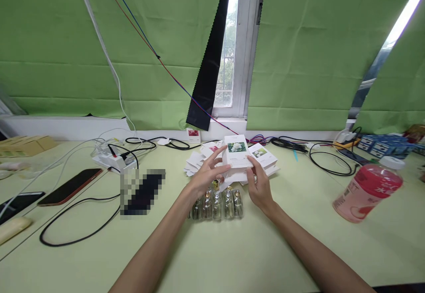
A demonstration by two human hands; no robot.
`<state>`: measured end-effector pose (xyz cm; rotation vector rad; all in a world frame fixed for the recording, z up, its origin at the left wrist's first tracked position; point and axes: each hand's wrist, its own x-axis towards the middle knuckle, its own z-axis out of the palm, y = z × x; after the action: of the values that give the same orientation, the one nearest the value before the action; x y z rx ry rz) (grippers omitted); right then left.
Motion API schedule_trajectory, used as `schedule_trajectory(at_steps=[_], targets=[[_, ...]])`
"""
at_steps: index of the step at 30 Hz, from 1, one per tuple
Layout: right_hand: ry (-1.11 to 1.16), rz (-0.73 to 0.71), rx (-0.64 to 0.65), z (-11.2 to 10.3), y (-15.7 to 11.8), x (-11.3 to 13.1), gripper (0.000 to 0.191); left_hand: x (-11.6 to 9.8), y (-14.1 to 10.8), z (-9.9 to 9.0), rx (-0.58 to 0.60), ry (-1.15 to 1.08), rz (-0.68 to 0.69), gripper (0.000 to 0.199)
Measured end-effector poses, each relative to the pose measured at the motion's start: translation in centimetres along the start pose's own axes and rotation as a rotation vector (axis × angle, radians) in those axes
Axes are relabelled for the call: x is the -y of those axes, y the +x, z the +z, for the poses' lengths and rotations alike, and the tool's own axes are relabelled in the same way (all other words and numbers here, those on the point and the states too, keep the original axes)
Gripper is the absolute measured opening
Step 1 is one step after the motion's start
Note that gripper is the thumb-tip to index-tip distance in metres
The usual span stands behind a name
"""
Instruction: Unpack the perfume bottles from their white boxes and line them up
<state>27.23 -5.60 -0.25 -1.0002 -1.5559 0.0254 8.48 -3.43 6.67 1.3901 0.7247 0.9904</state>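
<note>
A small white carton (235,162) with a picture of white flowers on green leaves is held up in the middle of the head view. My left hand (206,175) grips its left side, with the thumb across the lower front and the fingers along the edge. At the lower right corner, my right hand (261,186) pinches the same carton. Several small clear glass bottles (217,206) with gold or silver tops stand close together just below my hands. Behind the carton lie more white flower-print cartons (265,156), some apparently flattened, partly hidden by it.
A pink drink bottle (367,191) with a white cap stands at the right. To the left are a phone (70,186), a white power strip (114,160) and a looped black cable (83,200). Blue boxes (381,144) sit at the back right, cardboard boxes (29,144) at the back left.
</note>
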Motion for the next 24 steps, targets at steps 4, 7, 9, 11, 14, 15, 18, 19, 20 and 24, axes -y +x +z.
schedule_trajectory(at_steps=[4,7,9,11,14,15,18,19,20,24], targets=[[0.000,-0.002,0.003,0.00,0.00,-0.02,0.038,0.03,0.01,-0.13,0.023,0.005,-0.003,0.081],[0.003,-0.008,0.008,0.02,-0.02,-0.03,0.038,0.20,0.06,-0.22,0.027,0.000,0.002,0.083],[0.005,-0.009,0.010,0.02,-0.02,0.00,0.038,0.28,0.05,-0.25,0.036,0.000,0.001,0.084],[0.009,-0.010,0.009,0.02,-0.03,0.01,0.038,0.34,0.03,-0.26,0.041,0.006,-0.001,0.085],[0.023,-0.008,0.013,0.06,-0.09,-0.07,0.038,0.36,0.01,-0.26,0.039,0.011,-0.001,0.084],[0.030,-0.004,0.013,0.09,-0.13,-0.12,0.038,0.35,0.02,-0.25,0.038,0.008,-0.002,0.084],[0.058,0.026,0.007,0.21,-0.24,-0.25,0.041,0.32,0.04,-0.23,0.024,0.007,-0.010,0.082],[0.069,0.036,0.004,0.25,-0.27,-0.28,0.042,0.29,0.05,-0.22,0.018,0.006,-0.014,0.081],[0.077,0.042,0.000,0.27,-0.29,-0.28,0.043,0.25,0.05,-0.20,0.016,0.005,-0.018,0.080],[0.072,0.025,-0.009,0.23,-0.26,-0.19,0.042,0.03,0.01,-0.09,0.040,-0.018,-0.015,0.076]])
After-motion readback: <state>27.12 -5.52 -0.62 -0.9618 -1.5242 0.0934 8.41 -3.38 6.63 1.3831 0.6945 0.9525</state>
